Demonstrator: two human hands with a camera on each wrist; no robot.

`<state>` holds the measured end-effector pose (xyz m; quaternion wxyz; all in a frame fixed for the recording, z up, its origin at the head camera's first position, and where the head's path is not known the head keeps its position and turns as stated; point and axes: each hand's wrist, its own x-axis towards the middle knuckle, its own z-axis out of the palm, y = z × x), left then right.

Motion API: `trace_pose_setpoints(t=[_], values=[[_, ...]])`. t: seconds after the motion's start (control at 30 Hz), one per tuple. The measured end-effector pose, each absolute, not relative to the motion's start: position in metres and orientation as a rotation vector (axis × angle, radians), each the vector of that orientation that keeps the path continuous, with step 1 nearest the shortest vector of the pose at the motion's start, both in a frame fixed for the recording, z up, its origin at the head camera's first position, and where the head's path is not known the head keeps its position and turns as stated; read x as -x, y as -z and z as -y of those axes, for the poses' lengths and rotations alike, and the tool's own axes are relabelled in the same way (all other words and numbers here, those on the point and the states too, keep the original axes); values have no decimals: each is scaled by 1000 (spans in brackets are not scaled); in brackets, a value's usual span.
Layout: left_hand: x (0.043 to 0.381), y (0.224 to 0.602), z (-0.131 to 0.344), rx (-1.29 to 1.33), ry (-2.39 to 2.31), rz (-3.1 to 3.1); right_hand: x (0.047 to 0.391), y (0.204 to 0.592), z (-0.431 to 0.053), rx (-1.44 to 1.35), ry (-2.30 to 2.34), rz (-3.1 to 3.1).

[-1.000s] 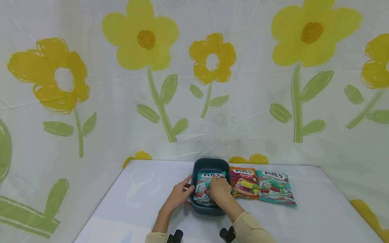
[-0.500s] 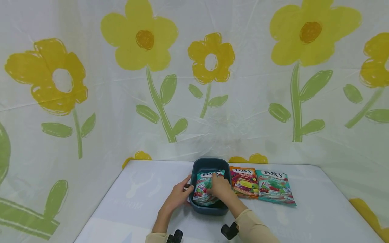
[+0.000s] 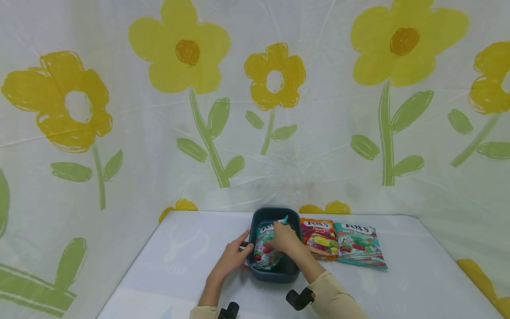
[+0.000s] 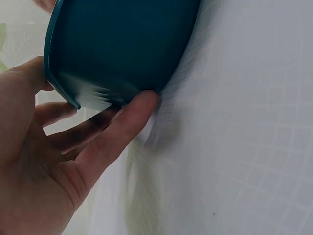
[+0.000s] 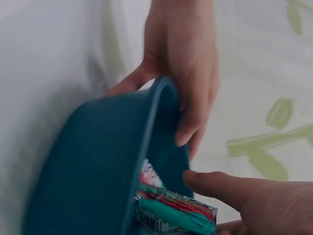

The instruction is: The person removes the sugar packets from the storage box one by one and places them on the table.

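Observation:
A dark teal plastic bin (image 3: 272, 278) stands on the white table. My left hand (image 3: 232, 255) grips its left side, thumb over the rim and fingers along the outer wall (image 4: 117, 44). Inside lies a green FOX'S candy bag (image 3: 260, 249), tilted against the left of the bin. My right hand (image 3: 287, 241) reaches in over it and pinches its right side; the fingertips are partly hidden. In the right wrist view the candy bag (image 5: 178, 213) stands edge-on between the thumb and the lower fingers.
Right of the bin lie an orange FOX'S Fruits bag (image 3: 320, 239) and a green FOX'S Mint Blossom bag (image 3: 360, 246), side by side. Behind the table (image 3: 191, 239) hangs a white curtain (image 3: 318, 177) printed with yellow flowers.
The candy bag in the bin has turned and tilted, its right side rising and shifting left. My right hand has moved slightly with it. The left hand keeps its place on the bin.

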<state>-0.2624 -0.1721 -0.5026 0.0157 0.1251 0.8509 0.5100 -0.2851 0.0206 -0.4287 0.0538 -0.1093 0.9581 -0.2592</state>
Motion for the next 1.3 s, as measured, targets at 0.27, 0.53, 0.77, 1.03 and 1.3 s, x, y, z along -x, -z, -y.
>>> trace_pose_setpoints(t=[0.27, 0.53, 0.77, 1.03, 1.3], values=[[263, 503, 173, -402, -1612, -2629, 277, 420, -10, 439, 828, -2950], [262, 504, 173, -380, -1597, -2634, 270, 413, -2, 403, 779, -3009], [262, 503, 173, -376, -1595, -2635, 272, 409, 1, 438, 861, -3008], [263, 502, 173, -397, -1629, -2606, 280, 417, -5, 424, 1136, -2907], [264, 503, 171, -361, -1603, -2615, 291, 429, -16, 452, 1390, -2681]])
